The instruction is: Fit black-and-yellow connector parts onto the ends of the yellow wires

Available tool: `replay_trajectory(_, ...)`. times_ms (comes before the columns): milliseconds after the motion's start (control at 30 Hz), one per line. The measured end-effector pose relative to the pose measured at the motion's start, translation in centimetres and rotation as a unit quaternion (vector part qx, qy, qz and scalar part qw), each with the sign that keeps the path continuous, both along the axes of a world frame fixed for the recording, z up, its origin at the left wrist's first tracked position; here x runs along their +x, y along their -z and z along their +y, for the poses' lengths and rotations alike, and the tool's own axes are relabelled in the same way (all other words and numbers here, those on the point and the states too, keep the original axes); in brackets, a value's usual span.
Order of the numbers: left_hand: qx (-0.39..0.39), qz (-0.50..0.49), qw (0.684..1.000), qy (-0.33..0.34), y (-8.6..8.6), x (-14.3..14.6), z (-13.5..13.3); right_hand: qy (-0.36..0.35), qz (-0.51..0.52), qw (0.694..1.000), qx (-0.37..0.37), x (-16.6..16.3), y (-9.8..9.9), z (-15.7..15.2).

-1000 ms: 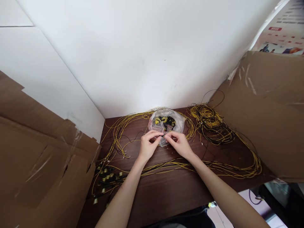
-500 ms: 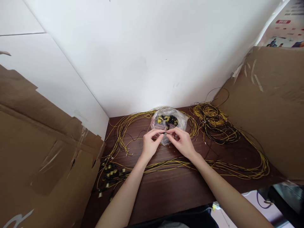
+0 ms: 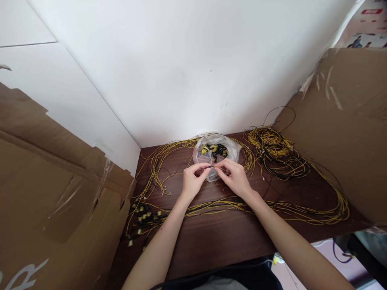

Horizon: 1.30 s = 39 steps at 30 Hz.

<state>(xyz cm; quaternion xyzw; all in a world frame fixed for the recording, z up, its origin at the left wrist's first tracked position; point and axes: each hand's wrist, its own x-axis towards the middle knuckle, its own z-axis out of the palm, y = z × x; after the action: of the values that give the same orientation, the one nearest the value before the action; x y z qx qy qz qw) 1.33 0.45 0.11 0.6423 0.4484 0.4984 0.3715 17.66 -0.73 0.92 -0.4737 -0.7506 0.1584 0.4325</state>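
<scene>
Fingertips [image 3: 207,169] of the left hand [image 3: 192,183] and the right hand [image 3: 235,180] meet, each pinching one end of a small dark wire piece [image 3: 213,166], too small to make out further. It hangs just above the dark brown wooden tabletop [image 3: 217,239], near the middle of its far edge and right in front of a clear plastic bag of yellow and black connectors [image 3: 216,150]. Long yellow wires [image 3: 208,207] loop round the bag and run beneath both wrists. A tangled coil of yellow and black wire [image 3: 272,151] lies in the far right corner. A cluster of black and gold terminals [image 3: 145,215] sits at the left edge. Brown cardboard sheets [image 3: 60,201] flank both sides.
</scene>
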Motion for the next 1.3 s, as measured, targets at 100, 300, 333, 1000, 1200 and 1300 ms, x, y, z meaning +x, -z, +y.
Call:
replay_trajectory(100, -0.011, 0.002, 1.000, 0.000, -0.13, 0.03, -0.06, -0.005, 0.006, 1.000, -0.002, 0.00, -0.20, -0.06)
replay_trajectory(300, -0.018, 0.002, 1.000, -0.005, -0.05, 0.10, -0.04, -0.007, 0.006, 1.000, 0.000, -0.04, -0.29, -0.05)
replay_trajectory(333, -0.018, 0.001, 1.000, -0.004, -0.03, 0.11, -0.03, -0.007, 0.005, 1.000, 0.000, -0.06, -0.27, -0.04)
replay_trajectory(1000, -0.033, -0.016, 0.999, 0.015, 0.01, 0.13, 0.08, -0.006, -0.008, 1.000, -0.005, -0.19, -0.23, -0.10)
replay_trajectory(1200, -0.039, -0.028, 0.999, 0.010, 0.04, 0.22, 0.15, 0.005, -0.008, 1.000, -0.011, 0.18, -0.39, -0.04)
replay_trajectory(1300, -0.041, -0.030, 0.999, 0.012, 0.13, 0.23, 0.15, -0.003, -0.007, 1.000, -0.007, 0.20, -0.38, -0.02)
